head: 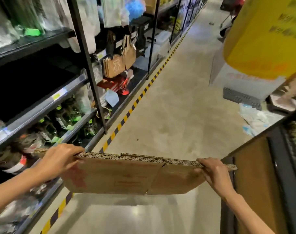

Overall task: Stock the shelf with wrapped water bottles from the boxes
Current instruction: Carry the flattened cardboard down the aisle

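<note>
Head view: both hands, left hand (59, 159) and right hand (211, 171), grip a flattened cardboard box (127, 176).

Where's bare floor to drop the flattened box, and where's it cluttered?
Both hands, left and right, grip the flattened brown cardboard box. Free: the grey concrete aisle floor between the yellow-black striped floor tape and the scattered white-blue plastic wrappers, also directly below the box. Crowded: the dark metal shelves on the left.

floor (177, 107): grey concrete, glossy | hazard tape (135, 103): yellow/blk along dark shelving (86, 48) base
</note>
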A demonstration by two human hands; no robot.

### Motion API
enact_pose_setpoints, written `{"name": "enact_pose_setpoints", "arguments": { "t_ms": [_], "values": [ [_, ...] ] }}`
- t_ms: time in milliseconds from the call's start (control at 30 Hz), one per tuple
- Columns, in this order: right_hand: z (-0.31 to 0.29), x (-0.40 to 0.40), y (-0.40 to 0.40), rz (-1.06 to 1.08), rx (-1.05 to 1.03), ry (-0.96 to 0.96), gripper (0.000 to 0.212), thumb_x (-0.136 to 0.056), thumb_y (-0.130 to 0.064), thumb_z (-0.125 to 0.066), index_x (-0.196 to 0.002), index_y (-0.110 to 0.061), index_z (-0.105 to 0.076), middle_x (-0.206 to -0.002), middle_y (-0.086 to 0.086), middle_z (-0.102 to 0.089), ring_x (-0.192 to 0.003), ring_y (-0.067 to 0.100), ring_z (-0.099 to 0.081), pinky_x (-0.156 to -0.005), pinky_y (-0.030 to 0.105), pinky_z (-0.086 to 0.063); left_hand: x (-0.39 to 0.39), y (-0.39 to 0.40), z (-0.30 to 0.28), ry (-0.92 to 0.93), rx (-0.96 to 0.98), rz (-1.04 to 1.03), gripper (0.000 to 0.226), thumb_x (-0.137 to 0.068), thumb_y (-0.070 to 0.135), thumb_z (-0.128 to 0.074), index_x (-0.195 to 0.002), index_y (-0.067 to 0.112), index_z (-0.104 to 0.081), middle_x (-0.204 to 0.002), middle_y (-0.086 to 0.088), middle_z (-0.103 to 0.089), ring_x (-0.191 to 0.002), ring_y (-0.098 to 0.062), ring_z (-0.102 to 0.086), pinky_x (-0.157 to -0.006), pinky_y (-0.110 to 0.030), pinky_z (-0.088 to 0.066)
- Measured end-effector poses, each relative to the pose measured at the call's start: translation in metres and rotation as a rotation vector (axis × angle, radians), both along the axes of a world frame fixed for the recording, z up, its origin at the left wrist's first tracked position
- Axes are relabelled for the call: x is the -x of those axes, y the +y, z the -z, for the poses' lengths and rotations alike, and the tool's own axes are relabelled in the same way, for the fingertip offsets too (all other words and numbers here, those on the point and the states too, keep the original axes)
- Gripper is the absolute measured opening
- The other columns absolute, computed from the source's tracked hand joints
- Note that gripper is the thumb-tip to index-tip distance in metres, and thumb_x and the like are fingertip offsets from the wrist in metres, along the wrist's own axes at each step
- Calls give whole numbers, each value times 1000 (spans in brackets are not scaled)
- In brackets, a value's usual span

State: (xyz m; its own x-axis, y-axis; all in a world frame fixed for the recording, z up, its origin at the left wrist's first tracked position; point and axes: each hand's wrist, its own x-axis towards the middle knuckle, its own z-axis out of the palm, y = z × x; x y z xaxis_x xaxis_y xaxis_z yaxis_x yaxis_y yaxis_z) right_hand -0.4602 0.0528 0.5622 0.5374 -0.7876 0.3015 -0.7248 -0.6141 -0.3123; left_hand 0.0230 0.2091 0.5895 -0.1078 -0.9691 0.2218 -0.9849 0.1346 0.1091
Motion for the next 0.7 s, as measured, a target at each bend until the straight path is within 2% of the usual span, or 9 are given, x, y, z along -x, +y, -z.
{"name": "enact_pose_setpoints", "arguments": {
  "t_ms": [100, 167, 233, 300, 400, 433, 533, 633, 700],
  "values": [
    [-4, 4, -40, 56, -2, -17, 28, -66, -2, -79, -93, -6, -73, -78, 2, -71, -69, 25, -65, -65, 31, -44, -2, -69, -2, -30, -4, 45, 29, -55, 27, -89, -75, 20, -69, -63, 8, -67, -54, -18, -66, -41, -23, -41],
    [-6, 3, -72, 90, -25, -23, 30, -65, -1, -81, -93, -5, -73, -77, 2, -71, -69, 26, -65, -65, 33, -46, -6, -116, -4, -27, 17, 92, 24, -67, 44, -74, -77, 22, -69, -63, 9, -67, -55, -18, -66, -43, -20, -32],
    [-5, 2, -111, 125, -33, -35, 26, -70, -6, -78, -95, -7, -72, -77, 1, -71, -70, 27, -66, -65, 36, -49, -11, -166, -4, -16, 33, 125, 27, -68, 48, -65, -80, 24, -68, -64, 7, -68, -54, -18, -66, -42, -21, -36],
    [-3, -1, -149, 151, -23, -37, 22, -78, -21, -69, -95, -7, -72, -77, 1, -72, -71, 25, -65, -66, 35, -50, -16, -218, -3, -11, 47, 158, 26, -66, 42, -74, -80, 22, -69, -65, 4, -69, -54, -20, -67, -41, -27, -47],
    [-9, -14, -208, 171, 1, -58, 44, -80, -40, -51, -92, -4, -73, -76, 1, -72, -71, 20, -65, -66, 29, -45, -26, -297, -8, -36, 89, 229, 37, -70, 51, -57, -74, 17, -72, -62, 4, -68, -51, -19, -66, -36, -28, -49],
    [-11, -17, -225, 183, 9, -57, 46, -79, -42, -50, -91, -4, -74, -77, 2, -72, -70, 22, -66, -66, 29, -44, -29, -320, -12, -51, 102, 238, 37, -71, 51, -59, -73, 16, -72, -61, 4, -68, -50, -18, -65, -36, -28, -48],
    [-18, -28, -285, 240, 36, -44, 38, -79, -38, -61, -91, -5, -74, -77, 4, -72, -70, 26, -67, -64, 31, -47, -44, -400, -17, -94, 80, 239, 33, -54, 36, -89, -75, 17, -73, -60, 3, -68, -50, -19, -65, -38, -27, -46],
    [-23, -36, -353, 291, 21, -24, 26, -74, -23, -77, -93, -6, -73, -74, 5, -70, -66, 29, -65, -60, 36, -49, -59, -481, -20, -96, 20, 250, 31, -55, 35, -88, -72, 18, -68, -57, 5, -65, -50, -22, -63, -40, -24, -37],
    [-25, -39, -398, 301, 32, -23, 28, -78, -32, -71, -94, -9, -73, -74, 3, -70, -66, 25, -63, -60, 36, -49, -69, -536, -18, -92, 18, 261, 29, -61, 37, -85, -72, 20, -65, -58, 7, -63, -54, -20, -63, -41, -24, -34]
  ]
}}
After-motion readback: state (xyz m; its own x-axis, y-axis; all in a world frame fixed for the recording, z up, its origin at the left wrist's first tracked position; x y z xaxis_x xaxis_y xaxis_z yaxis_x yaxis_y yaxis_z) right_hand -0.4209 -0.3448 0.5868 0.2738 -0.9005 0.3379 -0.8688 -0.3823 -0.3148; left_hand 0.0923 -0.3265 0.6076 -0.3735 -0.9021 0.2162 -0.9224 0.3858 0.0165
